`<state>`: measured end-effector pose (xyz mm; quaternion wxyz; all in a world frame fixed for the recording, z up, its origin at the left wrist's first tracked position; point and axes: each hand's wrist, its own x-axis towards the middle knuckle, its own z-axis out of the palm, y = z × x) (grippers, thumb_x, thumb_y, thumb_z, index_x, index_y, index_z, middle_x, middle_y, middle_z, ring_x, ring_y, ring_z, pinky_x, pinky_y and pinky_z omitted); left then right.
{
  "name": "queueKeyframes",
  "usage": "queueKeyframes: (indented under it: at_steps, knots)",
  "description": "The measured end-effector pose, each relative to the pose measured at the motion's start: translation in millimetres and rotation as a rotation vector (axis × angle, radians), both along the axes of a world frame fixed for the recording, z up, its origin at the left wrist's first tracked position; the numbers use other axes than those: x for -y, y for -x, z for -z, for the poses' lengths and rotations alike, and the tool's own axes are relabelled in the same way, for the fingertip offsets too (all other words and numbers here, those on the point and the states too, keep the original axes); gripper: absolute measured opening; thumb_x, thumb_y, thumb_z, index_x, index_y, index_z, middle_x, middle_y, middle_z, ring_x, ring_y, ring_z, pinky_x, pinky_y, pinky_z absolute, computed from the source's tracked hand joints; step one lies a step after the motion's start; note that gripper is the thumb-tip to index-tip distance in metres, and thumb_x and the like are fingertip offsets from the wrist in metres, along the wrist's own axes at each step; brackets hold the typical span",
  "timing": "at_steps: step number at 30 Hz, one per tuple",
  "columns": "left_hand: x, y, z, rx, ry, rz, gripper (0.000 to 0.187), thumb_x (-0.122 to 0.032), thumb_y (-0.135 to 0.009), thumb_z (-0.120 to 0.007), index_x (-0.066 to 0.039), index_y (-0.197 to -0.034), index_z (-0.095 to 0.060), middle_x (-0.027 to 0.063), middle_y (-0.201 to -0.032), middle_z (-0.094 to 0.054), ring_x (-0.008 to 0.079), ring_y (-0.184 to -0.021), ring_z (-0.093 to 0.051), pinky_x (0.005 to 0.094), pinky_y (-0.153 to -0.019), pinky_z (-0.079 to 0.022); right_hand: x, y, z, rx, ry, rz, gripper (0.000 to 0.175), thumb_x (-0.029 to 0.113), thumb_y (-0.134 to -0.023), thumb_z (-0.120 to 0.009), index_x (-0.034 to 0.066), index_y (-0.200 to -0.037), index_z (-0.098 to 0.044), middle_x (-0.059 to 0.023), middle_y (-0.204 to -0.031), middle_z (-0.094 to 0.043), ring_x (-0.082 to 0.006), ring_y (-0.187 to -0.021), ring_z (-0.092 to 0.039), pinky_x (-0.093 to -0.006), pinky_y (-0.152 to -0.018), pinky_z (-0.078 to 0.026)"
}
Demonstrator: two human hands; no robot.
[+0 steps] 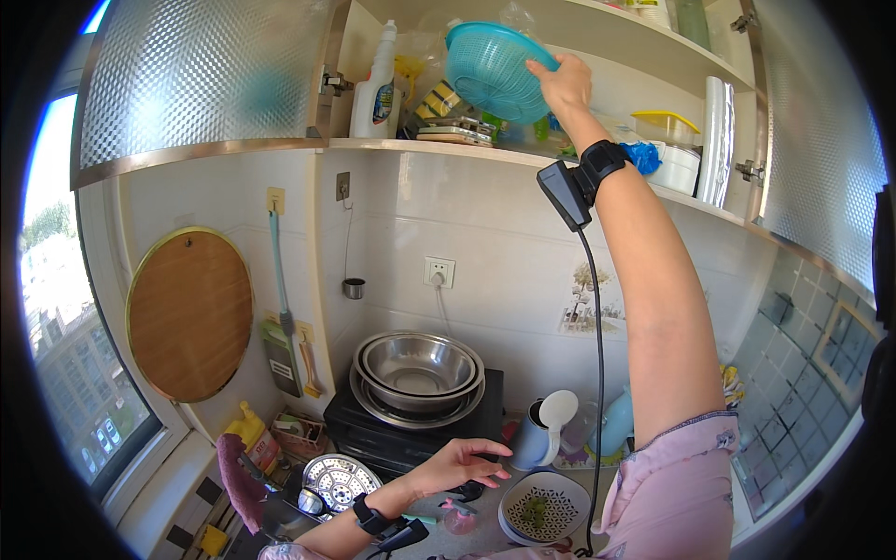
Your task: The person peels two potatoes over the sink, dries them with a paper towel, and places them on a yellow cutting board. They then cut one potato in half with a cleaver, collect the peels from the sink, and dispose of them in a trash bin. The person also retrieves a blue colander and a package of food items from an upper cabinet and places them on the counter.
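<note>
My right hand [565, 82] is raised to the open wall cabinet and grips the rim of a turquoise plastic colander [493, 73], which is tilted in front of the lower shelf. Low over the counter, my left hand [465, 465] hangs with its fingers apart, holding nothing. Near it are a pink spray bottle [460, 519] and a patterned drain basket [546, 505] with something green inside. Stainless steel bowls [420, 371] sit nested on a black appliance [486, 399] behind the left hand.
On the cabinet shelf [448, 145] stand a white spray bottle [376, 91], a yellow-lidded container [665, 127] and a foil roll [715, 143]. Frosted cabinet doors [196, 84] hang open at both sides. A blue-grey kettle [533, 437] and a perforated steamer plate [341, 483] are on the counter.
</note>
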<state>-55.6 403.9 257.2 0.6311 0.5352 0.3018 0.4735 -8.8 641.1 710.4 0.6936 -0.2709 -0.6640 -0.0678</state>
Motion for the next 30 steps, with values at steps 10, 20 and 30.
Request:
queueKeyframes:
  at_steps: [10,20,30]
  knots:
    - [2.6,-7.4,0.2,-0.018,0.007,0.003,0.032,-0.004,-0.093,-0.055,0.001,-0.125,-0.053,0.0104,-0.111,-0.061,0.0186,-0.101,-0.063,0.0316,-0.086,-0.055,-3.0,-8.0,-1.2,0.065,0.054,-0.126,0.053,0.036,-0.074,-0.078,0.0011,-0.111,-0.064,-0.0192,-0.107,-0.066,-0.0333,-0.099,-0.064,-0.0404,-0.085,-0.050]
    - [0.5,-20.9,-0.6,-0.012,-0.009,0.009,0.032,-0.003,-0.093,-0.056,0.001,-0.124,-0.053,0.0103,-0.112,-0.061,0.0185,-0.101,-0.063,0.0315,-0.085,-0.055,2.1,-18.9,-9.8,0.101,-0.037,-0.242,0.043,0.033,-0.076,-0.077,0.0001,-0.102,-0.067,-0.0159,-0.095,-0.069,-0.0252,-0.086,-0.067,-0.0357,-0.076,-0.052]
    - [5.0,-26.8,-5.0,-0.048,-0.001,-0.043,0.035,0.001,-0.092,-0.055,0.003,-0.127,-0.052,0.0127,-0.112,-0.061,0.0228,-0.103,-0.063,0.0330,-0.086,-0.055,-1.9,-32.9,-19.8,0.117,-0.225,-0.217,0.048,0.037,-0.072,-0.079,0.0027,-0.103,-0.067,-0.0174,-0.095,-0.069,-0.0306,-0.089,-0.066,-0.0402,-0.079,-0.052]
